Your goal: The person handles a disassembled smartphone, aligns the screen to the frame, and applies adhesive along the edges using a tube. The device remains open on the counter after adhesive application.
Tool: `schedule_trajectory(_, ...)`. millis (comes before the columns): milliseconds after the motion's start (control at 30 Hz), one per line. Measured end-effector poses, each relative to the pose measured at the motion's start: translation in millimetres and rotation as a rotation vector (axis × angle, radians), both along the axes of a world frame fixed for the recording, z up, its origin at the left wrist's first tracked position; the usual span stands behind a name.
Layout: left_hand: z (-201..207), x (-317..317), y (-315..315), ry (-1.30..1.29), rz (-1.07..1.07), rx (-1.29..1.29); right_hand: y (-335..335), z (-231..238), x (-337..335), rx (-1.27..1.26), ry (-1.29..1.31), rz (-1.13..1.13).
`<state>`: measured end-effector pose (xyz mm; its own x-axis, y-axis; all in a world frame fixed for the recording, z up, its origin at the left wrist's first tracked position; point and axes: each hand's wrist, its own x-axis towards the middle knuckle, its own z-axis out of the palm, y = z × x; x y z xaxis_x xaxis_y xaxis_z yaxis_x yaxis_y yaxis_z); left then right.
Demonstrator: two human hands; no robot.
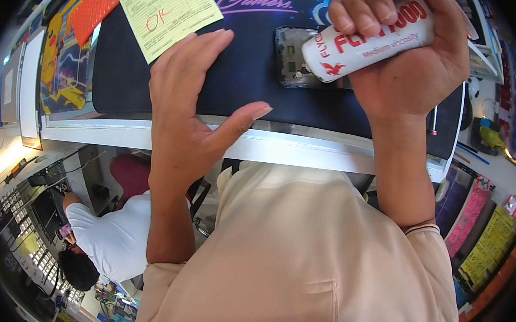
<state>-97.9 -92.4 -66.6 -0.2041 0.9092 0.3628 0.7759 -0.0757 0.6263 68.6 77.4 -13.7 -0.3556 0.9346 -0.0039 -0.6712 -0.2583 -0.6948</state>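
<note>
My right hand is wrapped round a white bottle with red print, held on its side. A bit of red shows at the bottle's upper end by my fingers. Its lower left end overlaps an opened phone, which lies on the dark mat with its inner parts exposed. The bottle hides much of the phone. My left hand holds nothing, its fingers extended and thumb apart, over the mat's front part. Just beyond those fingertips lies a yellow paper slip with red handwriting.
An orange-red padded pouch and a yellow-and-blue picture sheet lie at the far left. The desk's white front edge runs before me. To the left, a person in a white shirt sits at another bench. Pink and yellow sheets hang at right.
</note>
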Motion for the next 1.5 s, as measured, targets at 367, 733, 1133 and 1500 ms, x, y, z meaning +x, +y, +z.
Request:
schedule_trajectory(367, -2, -5, 1, 0.019, -0.012, 0.010, -14, 4, -23, 0.161, -0.365, 0.054)
schedule_trajectory(733, 0, -5, 1, -0.029, -0.024, 0.021, -13, 1, -25, 0.108, -0.384, 0.042)
schedule_trajectory(1133, 2, -6, 1, -0.038, -0.031, 0.008, 0, -18, -22, 0.254, -0.364, 0.046)
schedule_trajectory(1500, 4, -5, 2, -0.045, -0.024, -0.021, 6, -23, -50, 0.015, 0.291, 0.296)
